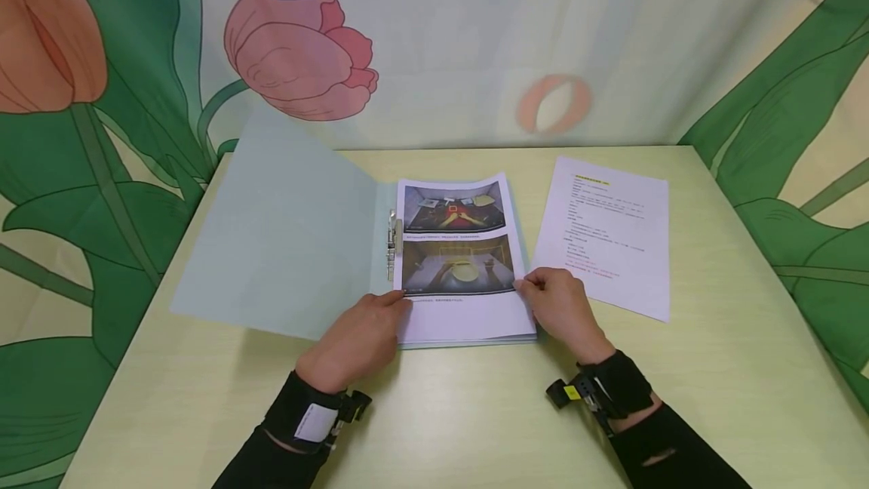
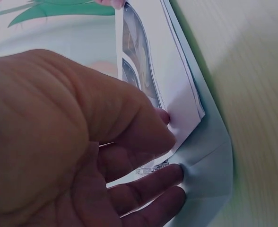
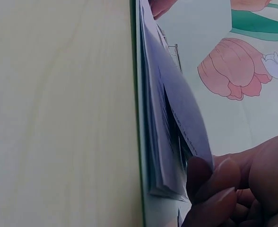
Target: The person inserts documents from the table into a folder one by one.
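A pale blue ring folder (image 1: pixel 271 240) lies spread on the table, its cover to the left. Its metal ring clasp (image 1: pixel 391 244) shows along the left edge of a stack of papers. On top is a printed sheet (image 1: pixel 468 319) with two photos. My right hand (image 1: pixel 560 308) pinches this sheet's right edge between thumb and fingers; the right wrist view shows the sheet (image 3: pixel 188 113) bowed up off the stack. My left hand (image 1: pixel 360 334) holds the sheet's lower left edge with thumb and index finger. In the left wrist view its other fingers (image 2: pixel 151 187) extend over the folder.
A loose printed page (image 1: pixel 611 240) with a yellow highlighted line lies to the right of the folder. The pale wooden table (image 1: pixel 468 429) ends at a flower-patterned curtain (image 1: pixel 448 44) behind.
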`<action>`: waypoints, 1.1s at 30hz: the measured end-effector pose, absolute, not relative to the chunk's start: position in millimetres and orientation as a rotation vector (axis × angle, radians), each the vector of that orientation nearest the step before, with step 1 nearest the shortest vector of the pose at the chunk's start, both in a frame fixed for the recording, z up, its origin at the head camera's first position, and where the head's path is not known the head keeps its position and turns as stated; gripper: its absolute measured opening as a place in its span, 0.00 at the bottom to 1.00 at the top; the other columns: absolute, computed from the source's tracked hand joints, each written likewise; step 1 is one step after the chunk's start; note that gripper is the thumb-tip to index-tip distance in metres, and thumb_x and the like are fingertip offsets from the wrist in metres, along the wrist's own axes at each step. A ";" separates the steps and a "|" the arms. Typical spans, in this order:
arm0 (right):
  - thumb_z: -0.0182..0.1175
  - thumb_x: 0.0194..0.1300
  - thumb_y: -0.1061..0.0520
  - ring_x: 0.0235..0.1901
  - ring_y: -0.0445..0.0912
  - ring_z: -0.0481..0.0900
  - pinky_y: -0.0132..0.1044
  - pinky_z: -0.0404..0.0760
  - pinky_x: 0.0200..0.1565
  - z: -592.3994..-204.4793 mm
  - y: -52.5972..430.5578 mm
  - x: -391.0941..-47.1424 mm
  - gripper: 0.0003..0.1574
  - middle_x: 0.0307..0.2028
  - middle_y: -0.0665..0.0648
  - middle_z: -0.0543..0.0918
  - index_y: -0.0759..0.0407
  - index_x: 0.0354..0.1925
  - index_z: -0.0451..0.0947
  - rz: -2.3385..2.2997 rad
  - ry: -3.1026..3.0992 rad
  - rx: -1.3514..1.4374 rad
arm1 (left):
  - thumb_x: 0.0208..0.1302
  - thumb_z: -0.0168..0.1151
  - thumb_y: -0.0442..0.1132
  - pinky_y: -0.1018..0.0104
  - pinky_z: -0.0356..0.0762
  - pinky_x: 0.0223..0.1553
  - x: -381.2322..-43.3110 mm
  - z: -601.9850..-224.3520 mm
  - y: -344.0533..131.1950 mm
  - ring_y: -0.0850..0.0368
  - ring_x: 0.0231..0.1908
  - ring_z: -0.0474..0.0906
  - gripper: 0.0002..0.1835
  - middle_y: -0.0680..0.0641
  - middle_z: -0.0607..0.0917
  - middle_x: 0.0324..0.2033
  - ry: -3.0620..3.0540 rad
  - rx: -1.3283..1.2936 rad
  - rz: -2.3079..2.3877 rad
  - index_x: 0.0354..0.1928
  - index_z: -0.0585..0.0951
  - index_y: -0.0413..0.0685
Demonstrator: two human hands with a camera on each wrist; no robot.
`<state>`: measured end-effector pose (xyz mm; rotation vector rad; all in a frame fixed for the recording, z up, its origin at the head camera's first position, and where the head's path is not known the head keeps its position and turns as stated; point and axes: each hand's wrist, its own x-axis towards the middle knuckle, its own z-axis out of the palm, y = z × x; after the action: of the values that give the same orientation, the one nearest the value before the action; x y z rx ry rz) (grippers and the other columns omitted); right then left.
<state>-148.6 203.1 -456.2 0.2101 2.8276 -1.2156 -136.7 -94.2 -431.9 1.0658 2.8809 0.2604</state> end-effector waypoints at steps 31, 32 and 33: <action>0.52 0.69 0.38 0.23 0.55 0.75 0.44 0.67 0.20 -423.2 356.0 -141.6 0.35 0.27 0.66 0.81 0.71 0.41 0.79 -0.652 2.952 0.601 | 0.58 0.52 0.28 0.53 0.74 0.53 -134.4 -430.3 -90.1 0.45 0.52 0.75 0.17 0.38 0.82 0.51 2.876 0.999 0.207 0.50 0.79 0.36; 0.52 0.68 0.36 0.22 0.55 0.73 0.45 0.67 0.20 -424.4 359.3 -140.1 0.36 0.26 0.66 0.80 0.71 0.40 0.78 -0.597 2.938 0.615 | 0.58 0.52 0.28 0.53 0.74 0.53 -134.6 -430.2 -89.8 0.44 0.52 0.75 0.17 0.38 0.82 0.52 2.874 1.002 0.213 0.50 0.79 0.36; 0.51 0.68 0.35 0.22 0.55 0.72 0.46 0.67 0.20 -425.5 361.8 -138.8 0.38 0.24 0.65 0.78 0.72 0.39 0.78 -0.553 2.919 0.627 | 0.58 0.51 0.28 0.53 0.74 0.53 -134.8 -430.0 -89.4 0.44 0.52 0.76 0.18 0.37 0.82 0.52 2.871 1.005 0.218 0.50 0.79 0.36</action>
<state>-138.8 361.8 -425.5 0.6274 2.9188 -0.5528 -134.8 -89.4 -430.0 1.0050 2.8713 0.2183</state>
